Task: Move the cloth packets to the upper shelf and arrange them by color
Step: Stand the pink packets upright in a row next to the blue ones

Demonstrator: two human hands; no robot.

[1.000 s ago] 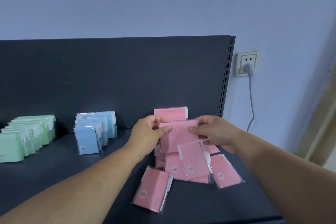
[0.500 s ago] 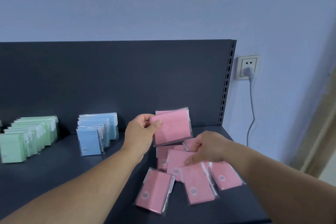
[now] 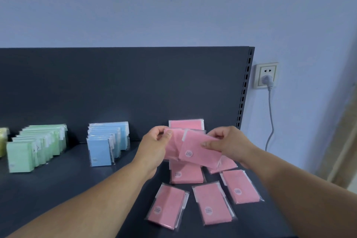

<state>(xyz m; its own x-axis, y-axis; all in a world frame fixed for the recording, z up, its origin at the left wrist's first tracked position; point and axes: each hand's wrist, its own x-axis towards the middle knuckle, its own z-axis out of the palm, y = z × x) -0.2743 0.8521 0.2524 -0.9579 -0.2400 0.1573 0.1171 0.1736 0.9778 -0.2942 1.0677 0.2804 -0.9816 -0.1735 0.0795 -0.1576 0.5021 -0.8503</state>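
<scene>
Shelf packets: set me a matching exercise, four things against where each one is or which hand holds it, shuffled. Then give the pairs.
1. green packets
2. blue packets
3. stickered pink packet
4. pink packet behind it

a. standing row just left of the hands
b. gripped by the left hand
c. standing row towards the left end of the shelf
d. pinched by the right hand

Pairs: 1-c, 2-a, 3-d, 4-b.
</scene>
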